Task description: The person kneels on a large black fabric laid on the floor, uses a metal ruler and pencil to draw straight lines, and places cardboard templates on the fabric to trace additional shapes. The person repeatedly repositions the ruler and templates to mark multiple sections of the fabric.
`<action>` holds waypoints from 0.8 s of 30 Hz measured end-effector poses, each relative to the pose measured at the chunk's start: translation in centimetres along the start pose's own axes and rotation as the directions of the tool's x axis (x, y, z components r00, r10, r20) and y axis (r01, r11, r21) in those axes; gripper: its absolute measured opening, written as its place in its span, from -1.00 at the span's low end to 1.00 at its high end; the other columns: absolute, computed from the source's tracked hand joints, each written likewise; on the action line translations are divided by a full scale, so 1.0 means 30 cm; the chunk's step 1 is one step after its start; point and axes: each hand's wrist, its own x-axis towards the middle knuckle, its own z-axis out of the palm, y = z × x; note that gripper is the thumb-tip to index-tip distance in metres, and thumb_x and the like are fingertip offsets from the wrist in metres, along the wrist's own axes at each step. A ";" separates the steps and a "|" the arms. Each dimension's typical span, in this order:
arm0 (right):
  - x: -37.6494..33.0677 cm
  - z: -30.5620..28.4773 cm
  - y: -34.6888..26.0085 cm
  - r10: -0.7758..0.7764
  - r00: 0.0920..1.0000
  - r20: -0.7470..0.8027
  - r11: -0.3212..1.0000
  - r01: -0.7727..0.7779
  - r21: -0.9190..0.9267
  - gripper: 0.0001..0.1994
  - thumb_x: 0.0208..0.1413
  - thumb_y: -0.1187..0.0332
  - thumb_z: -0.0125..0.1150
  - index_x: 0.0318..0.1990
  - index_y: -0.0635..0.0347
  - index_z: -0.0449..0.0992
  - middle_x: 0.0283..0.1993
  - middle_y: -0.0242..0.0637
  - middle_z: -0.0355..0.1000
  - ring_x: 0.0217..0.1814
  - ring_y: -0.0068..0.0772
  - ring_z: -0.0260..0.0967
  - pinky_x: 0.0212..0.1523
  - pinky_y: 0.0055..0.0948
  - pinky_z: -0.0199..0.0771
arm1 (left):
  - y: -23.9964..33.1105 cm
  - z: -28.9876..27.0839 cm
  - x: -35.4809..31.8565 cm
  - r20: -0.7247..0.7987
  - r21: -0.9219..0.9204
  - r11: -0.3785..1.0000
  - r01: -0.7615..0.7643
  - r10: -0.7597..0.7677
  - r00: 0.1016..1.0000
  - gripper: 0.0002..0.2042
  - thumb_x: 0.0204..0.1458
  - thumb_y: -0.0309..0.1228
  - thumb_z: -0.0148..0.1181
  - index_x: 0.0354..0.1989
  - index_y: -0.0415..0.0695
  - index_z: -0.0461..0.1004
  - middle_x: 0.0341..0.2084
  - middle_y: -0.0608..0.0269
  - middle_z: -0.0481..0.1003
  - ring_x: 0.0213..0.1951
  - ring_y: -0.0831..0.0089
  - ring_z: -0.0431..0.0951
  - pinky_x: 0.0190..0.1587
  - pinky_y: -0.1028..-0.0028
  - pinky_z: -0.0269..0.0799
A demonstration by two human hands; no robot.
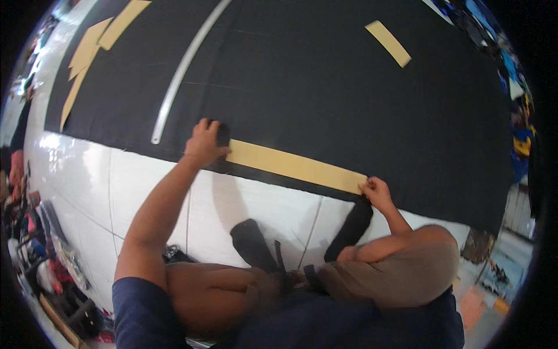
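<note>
A long tan cardboard strip (295, 167) lies along the near edge of a big black cloth (302, 81). At the strip's left end, my left hand (204, 144) rests on the cloth with its fingers apart and its thumb at the strip's end. My right hand (376, 192) pinches the strip's right end between closed fingers. Left of the strip, a long metal ruler (181, 72) runs away from me across the cloth, its near end close to my left hand. Faint pale lines cross the cloth near the ruler.
More tan pieces (91, 45) overlap at the far left, and a short tan strip (388, 44) lies at the far right. White floor tiles (78, 174) border the cloth. Coloured heaps (523, 139) line the right side, and clutter (58, 267) fills the lower left.
</note>
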 end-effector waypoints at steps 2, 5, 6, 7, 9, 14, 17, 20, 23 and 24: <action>0.007 0.003 -0.005 -0.023 1.000 0.007 1.000 0.023 0.009 -0.69 0.14 0.21 0.43 -0.21 0.33 0.58 -0.32 -0.20 0.58 -0.26 -0.40 0.51 -0.21 -0.32 0.51 | -0.014 0.000 -0.008 -0.005 -0.011 1.000 -0.005 0.005 1.000 -0.17 -0.06 -0.15 0.54 0.39 -0.02 0.24 0.41 -0.01 0.14 0.42 0.02 0.20 0.33 0.06 0.37; 0.001 -0.004 -0.023 -0.049 0.999 -0.018 0.999 0.049 0.006 -0.73 0.20 0.22 0.38 -0.32 0.26 0.53 -0.40 -0.29 0.56 -0.37 -0.51 0.48 -0.30 -0.40 0.47 | -0.001 0.011 -0.006 -0.035 0.019 1.000 0.000 0.000 0.999 -0.16 -0.08 -0.17 0.56 0.39 -0.03 0.24 0.42 0.03 0.15 0.42 0.05 0.20 0.33 0.12 0.39; 0.006 -0.002 -0.017 -0.038 0.999 0.007 0.999 0.038 0.015 -0.74 0.21 0.22 0.37 -0.30 0.26 0.54 -0.41 -0.31 0.55 -0.37 -0.53 0.47 -0.30 -0.41 0.47 | 0.000 0.014 -0.008 -0.056 0.008 1.000 0.005 -0.004 0.998 -0.15 -0.09 -0.17 0.56 0.39 -0.03 0.23 0.42 0.05 0.15 0.42 0.05 0.20 0.34 0.11 0.39; 0.011 -0.004 -0.033 -0.040 0.999 0.014 0.999 0.040 -0.006 -0.75 0.22 0.23 0.37 -0.28 0.24 0.54 -0.41 -0.33 0.54 -0.36 -0.55 0.45 -0.29 -0.43 0.46 | -0.022 0.033 0.001 -0.074 0.028 1.000 -0.001 0.003 0.997 -0.14 -0.11 -0.17 0.57 0.39 -0.03 0.24 0.41 0.06 0.15 0.41 0.05 0.21 0.32 0.11 0.41; 0.014 0.007 0.018 -0.050 0.999 -0.018 0.999 0.050 0.017 -0.74 0.22 0.22 0.38 -0.28 0.24 0.54 -0.41 -0.35 0.52 -0.36 -0.55 0.43 -0.29 -0.43 0.45 | 0.013 0.020 -0.003 -0.057 0.004 1.000 -0.002 0.002 0.998 -0.14 -0.12 -0.17 0.58 0.37 -0.04 0.25 0.40 0.05 0.16 0.40 0.05 0.23 0.30 0.10 0.43; 0.015 0.005 -0.021 0.067 0.997 0.029 0.997 -0.068 0.032 -0.68 0.19 0.10 0.38 -0.24 0.20 0.57 -0.32 -0.28 0.56 -0.28 -0.43 0.47 -0.21 -0.33 0.49 | -0.013 0.032 -0.003 -0.082 0.014 1.000 -0.028 0.029 0.996 -0.17 -0.12 -0.17 0.58 0.35 -0.03 0.27 0.39 0.03 0.16 0.39 0.04 0.25 0.27 0.10 0.46; 0.009 0.001 -0.037 0.053 0.998 0.043 0.997 -0.056 0.056 -0.68 0.20 0.09 0.38 -0.24 0.20 0.56 -0.34 -0.29 0.53 -0.31 -0.43 0.44 -0.23 -0.33 0.47 | -0.029 0.038 0.006 -0.079 0.004 0.999 -0.038 0.038 0.996 -0.16 -0.12 -0.17 0.58 0.35 -0.03 0.26 0.40 0.01 0.15 0.39 0.03 0.24 0.27 0.09 0.46; 0.004 -0.005 -0.042 0.065 0.997 0.037 0.997 -0.066 0.028 -0.67 0.21 0.10 0.37 -0.24 0.21 0.54 -0.34 -0.29 0.53 -0.31 -0.43 0.44 -0.24 -0.32 0.46 | -0.017 0.035 0.009 -0.066 0.020 1.000 -0.015 0.016 0.998 -0.16 -0.12 -0.16 0.58 0.35 -0.02 0.26 0.41 0.00 0.14 0.39 0.02 0.24 0.28 0.09 0.46; -0.003 -0.016 -0.094 0.093 0.994 0.051 0.996 -0.093 -0.005 -0.67 0.22 0.10 0.37 -0.25 0.21 0.52 -0.34 -0.27 0.53 -0.31 -0.42 0.45 -0.24 -0.32 0.45 | -0.020 0.031 0.000 -0.072 0.038 0.999 -0.001 0.004 0.997 -0.17 -0.11 -0.14 0.57 0.35 -0.01 0.26 0.40 0.00 0.15 0.39 0.02 0.23 0.28 0.09 0.45; 0.002 -0.012 -0.078 0.072 0.997 0.032 0.996 -0.070 -0.058 -0.67 0.22 0.10 0.37 -0.24 0.21 0.51 -0.33 -0.25 0.53 -0.30 -0.40 0.46 -0.24 -0.30 0.46 | -0.015 0.029 -0.001 -0.067 0.040 0.999 -0.001 0.003 0.998 -0.17 -0.11 -0.14 0.57 0.35 -0.01 0.26 0.39 0.00 0.15 0.39 0.02 0.23 0.28 0.09 0.45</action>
